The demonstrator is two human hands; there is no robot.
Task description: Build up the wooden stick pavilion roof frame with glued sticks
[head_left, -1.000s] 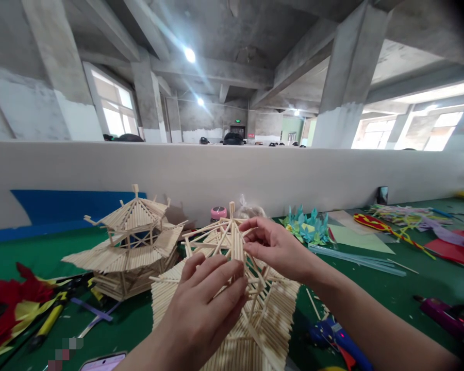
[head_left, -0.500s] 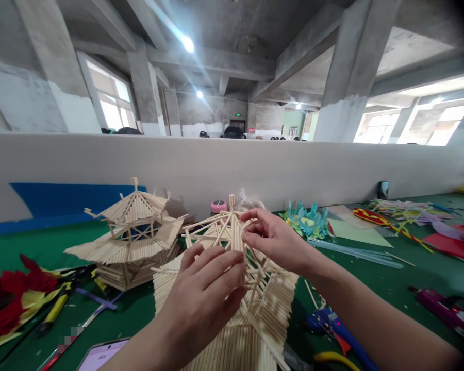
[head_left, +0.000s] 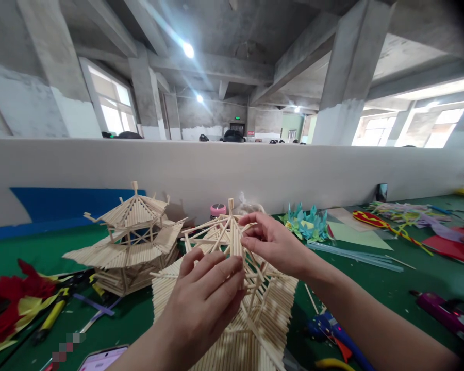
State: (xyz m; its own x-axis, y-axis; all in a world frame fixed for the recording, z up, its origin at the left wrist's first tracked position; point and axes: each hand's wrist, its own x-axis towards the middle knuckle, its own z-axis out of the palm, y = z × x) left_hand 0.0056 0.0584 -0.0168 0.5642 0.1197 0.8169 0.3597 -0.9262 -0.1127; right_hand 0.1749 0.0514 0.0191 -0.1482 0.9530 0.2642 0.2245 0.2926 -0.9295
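1. Centrally, a partly roofed stick model (head_left: 272, 304) stands on the green table (head_left: 429, 273).
2. At its top, the left hand (head_left: 212, 283) curls loosely, the right hand (head_left: 272, 241) half open; any grip, I cannot tell.
3. Aligning roof sticks (head_left: 235, 241) seems underway; next calls for light, steady pressure.
4. Outward: glue gun (head_left: 328, 329) right, second model (head_left: 135, 255) left.

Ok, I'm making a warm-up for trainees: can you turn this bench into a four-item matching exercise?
1. Open-framed stick model
2. Other stick model
3. Folded-paper piece
4. Tool at far right

A. Turquoise and yellow
B. At the left hand and right hand
C. Purple
D. In front of the blue sheet

Pairs: 1-B, 2-D, 3-A, 4-C
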